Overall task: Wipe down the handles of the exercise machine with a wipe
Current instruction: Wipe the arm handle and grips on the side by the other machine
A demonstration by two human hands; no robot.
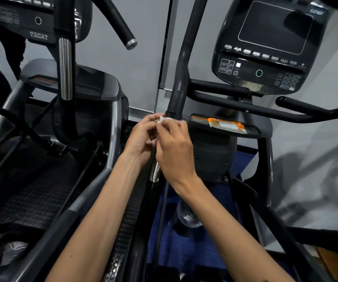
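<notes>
A tall black handle of the exercise machine rises in the middle of the view, with a chrome section below my hands. A small white wipe sits at the base of the black grip. My left hand and my right hand meet around the handle there, and both pinch the wipe between their fingertips. Most of the wipe is hidden by my fingers.
The machine's console stands at upper right, with an orange wipes packet on the tray below it and fixed black bars beside. A second machine with a chrome-and-black handle stands at left. Blue floor lies below.
</notes>
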